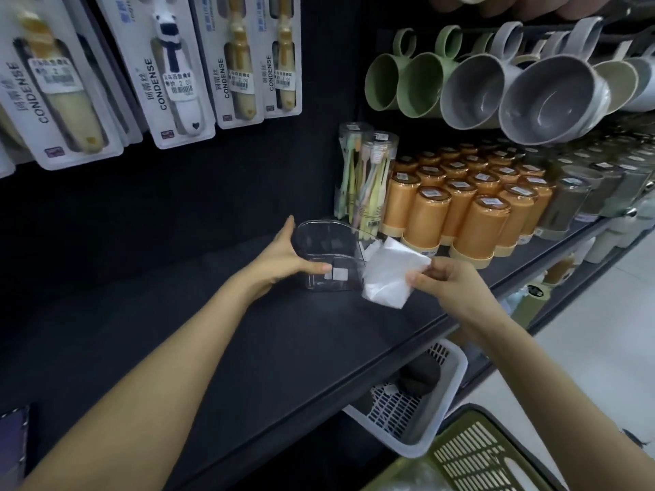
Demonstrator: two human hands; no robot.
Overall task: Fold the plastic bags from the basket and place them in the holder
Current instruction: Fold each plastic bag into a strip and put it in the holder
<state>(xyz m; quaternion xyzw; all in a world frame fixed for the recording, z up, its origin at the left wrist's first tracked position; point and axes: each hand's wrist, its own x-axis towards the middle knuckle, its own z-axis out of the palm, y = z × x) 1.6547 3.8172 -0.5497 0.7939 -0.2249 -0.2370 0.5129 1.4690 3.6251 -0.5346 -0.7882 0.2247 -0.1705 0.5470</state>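
Note:
A clear plastic holder (329, 249) stands on the black shelf (212, 331). My left hand (283, 256) grips its left side, thumb across the front wall. My right hand (446, 281) pinches a folded white plastic bag (390, 274) by its right edge, holding it against the holder's right end. Another white folded piece (372, 248) shows just behind it at the holder's right end. Below the shelf edge stands a white slotted basket (425, 398) with a dark crumpled item (420, 377) inside, and an olive green basket (475, 455) sits at the bottom right.
Orange lidded cups (471, 207) and clear tubes of toothbrushes (361, 171) crowd the shelf right behind the holder. Green and grey mugs (496, 90) hang above. Packaged toothbrushes (177, 72) hang at the upper left. A dark object (14, 441) lies at the shelf's left edge.

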